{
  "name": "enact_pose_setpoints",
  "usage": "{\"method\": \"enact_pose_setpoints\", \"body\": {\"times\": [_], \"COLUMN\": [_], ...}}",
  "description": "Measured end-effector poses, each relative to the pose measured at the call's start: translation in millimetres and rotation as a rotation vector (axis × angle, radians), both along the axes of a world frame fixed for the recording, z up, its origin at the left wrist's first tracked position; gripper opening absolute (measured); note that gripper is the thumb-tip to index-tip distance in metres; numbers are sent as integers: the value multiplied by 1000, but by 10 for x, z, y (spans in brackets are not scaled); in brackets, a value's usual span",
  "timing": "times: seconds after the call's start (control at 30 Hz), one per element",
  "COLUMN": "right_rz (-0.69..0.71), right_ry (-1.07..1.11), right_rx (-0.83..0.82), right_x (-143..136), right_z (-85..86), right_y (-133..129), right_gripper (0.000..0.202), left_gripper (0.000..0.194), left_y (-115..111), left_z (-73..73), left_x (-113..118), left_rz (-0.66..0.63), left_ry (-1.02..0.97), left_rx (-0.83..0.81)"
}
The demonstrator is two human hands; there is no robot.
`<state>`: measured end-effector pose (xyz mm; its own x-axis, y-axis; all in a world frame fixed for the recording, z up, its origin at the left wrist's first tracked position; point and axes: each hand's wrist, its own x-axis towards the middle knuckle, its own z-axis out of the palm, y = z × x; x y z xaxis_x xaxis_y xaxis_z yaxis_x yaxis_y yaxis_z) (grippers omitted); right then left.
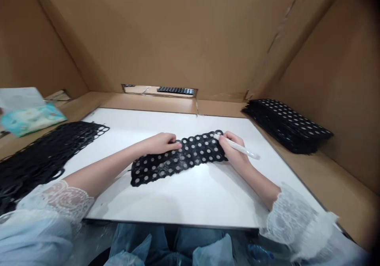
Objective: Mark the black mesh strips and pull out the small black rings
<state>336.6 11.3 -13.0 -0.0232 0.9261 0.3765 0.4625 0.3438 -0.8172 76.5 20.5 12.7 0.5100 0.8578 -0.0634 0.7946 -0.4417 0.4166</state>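
A black strip (178, 158) with rows of round light dots lies slantwise on the white board (190, 202), its right end farther from me. My left hand (162, 143) rests on the strip's far edge, left of its middle, fingers bent and thumb pressed along it. At the strip's far right corner my right hand (234, 147) is closed around a white pen-like tool (243, 150). The tool's tip touches or nearly touches the corner dots; its thick end points right.
Black lattice pieces (44, 151) are heaped on the left. A stack of black dotted strips (287, 123) sits at the right. A teal tissue pack (32, 117) lies far left. Cardboard walls (178, 40) surround the board, with a slot in the back one.
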Motion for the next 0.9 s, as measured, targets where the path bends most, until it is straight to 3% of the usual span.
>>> {"method": "enact_pose_setpoints", "body": {"times": [0.1,0.2,0.27,0.33,0.43,0.57,0.73,0.9], "right_rz": [11,100,171,224,244,242,268,311], "right_ry": [9,5,-14,-35,-9,94,189,302], "right_rx": [-65,-137,-148,-145,-135,-161,-199,-206], "right_x": [-29,-132,-225,-310,-374,-339,-293,-295], "right_z": [-44,-92,-118,-134,-145,-157,-165,-147], "right_y": [-6,-53,-89,-105,-78,-27,-51,-100], "right_gripper": [29,30,29,28,28,28,29,26], "left_gripper": [45,50,52,49,42,33,24,23], "left_y": [25,82,109,116,91,63,79,42], "left_z": [102,202,223,181,25,-199,-288,-250], "left_x": [-127,-257,-288,-231,18,386,495,473], "left_rz": [138,214,217,176,68,-66,-150,-96], "left_ry": [72,295,457,486,152,-290,-387,-415], "left_rx": [50,101,84,137,272,65,6,-18]}}
